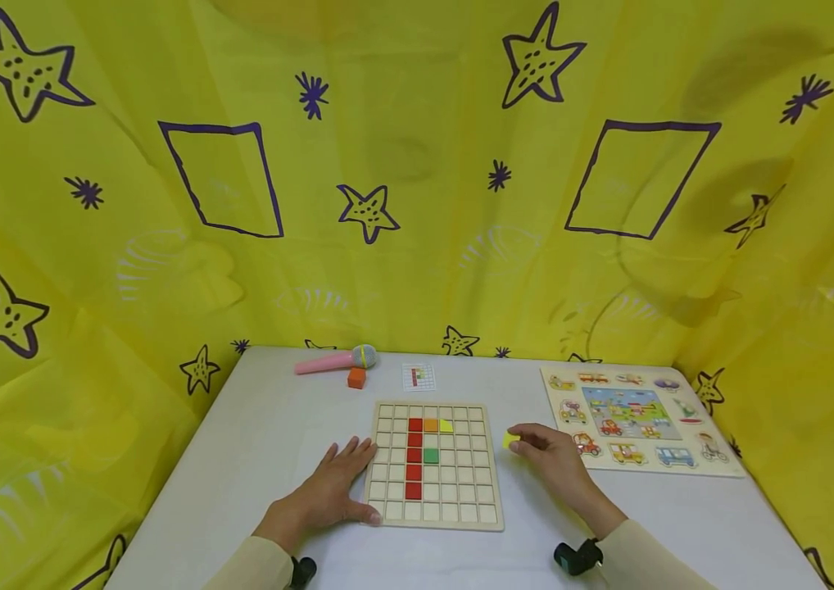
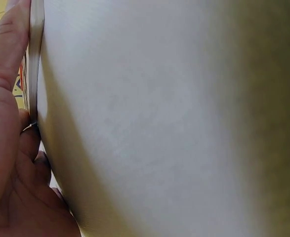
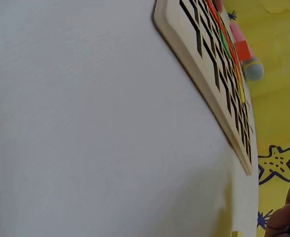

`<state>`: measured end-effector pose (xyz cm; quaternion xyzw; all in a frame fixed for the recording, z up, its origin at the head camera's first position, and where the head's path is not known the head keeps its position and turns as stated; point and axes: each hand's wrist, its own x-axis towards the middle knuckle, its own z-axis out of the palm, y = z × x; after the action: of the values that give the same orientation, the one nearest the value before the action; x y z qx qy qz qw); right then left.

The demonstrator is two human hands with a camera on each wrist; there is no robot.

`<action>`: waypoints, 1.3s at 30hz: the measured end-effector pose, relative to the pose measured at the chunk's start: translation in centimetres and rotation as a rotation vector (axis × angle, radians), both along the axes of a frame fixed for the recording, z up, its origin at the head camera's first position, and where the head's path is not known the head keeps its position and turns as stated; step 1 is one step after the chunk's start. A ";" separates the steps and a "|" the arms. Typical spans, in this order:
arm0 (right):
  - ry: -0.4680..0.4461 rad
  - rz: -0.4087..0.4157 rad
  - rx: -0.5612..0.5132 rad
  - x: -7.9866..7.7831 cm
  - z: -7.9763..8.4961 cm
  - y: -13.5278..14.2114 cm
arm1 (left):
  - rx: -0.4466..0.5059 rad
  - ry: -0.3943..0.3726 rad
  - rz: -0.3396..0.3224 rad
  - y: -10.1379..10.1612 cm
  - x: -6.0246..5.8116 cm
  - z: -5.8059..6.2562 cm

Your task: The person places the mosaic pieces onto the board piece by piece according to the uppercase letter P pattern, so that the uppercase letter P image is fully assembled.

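Note:
A wooden grid board (image 1: 454, 522) lies on the white table. A column of several red tiles (image 1: 414, 473) fills part of it. Beside the column sit an orange tile (image 1: 431, 425), a yellow tile with a slanted edge (image 1: 446, 426) and, lower, a green tile (image 1: 431, 456). My left hand (image 1: 332, 490) rests at the board's left edge, fingers extended and thumb at the near left corner; its thumb (image 2: 1, 89) lies along the rim in the left wrist view. Right of the board, my right hand (image 1: 560, 463) pinches a small yellow tile (image 1: 510, 440), whose exact shape is partly hidden.
Behind the board are an orange cube (image 1: 356, 378), a pink toy microphone (image 1: 328, 361) and a small pattern card (image 1: 419, 378). A wooden vehicle puzzle (image 1: 631, 418) lies at the right. Yellow curtain (image 1: 417, 270) printed with stars encloses the table.

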<state>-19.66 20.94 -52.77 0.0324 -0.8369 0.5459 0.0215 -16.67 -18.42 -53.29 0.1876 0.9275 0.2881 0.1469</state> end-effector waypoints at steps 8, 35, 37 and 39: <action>0.006 0.052 -0.058 -1.4 0.3 -2.9 | -0.014 -0.001 -0.002 0.2 -0.1 -0.1; -0.027 0.184 0.194 -1.1 -0.9 -9.2 | -0.029 0.008 0.002 0.1 -0.3 -0.2; -0.020 0.180 0.212 -1.0 -0.9 -9.3 | -0.034 0.008 0.005 0.1 -0.4 -0.3; -0.006 0.175 0.230 -0.9 -0.9 -9.4 | -0.035 0.010 0.005 0.0 -0.4 -0.3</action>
<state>-20.60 11.50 -53.71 0.1056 -0.8880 0.4464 -0.0326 -17.04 -18.40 -53.63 0.1841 0.9336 0.2712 0.1450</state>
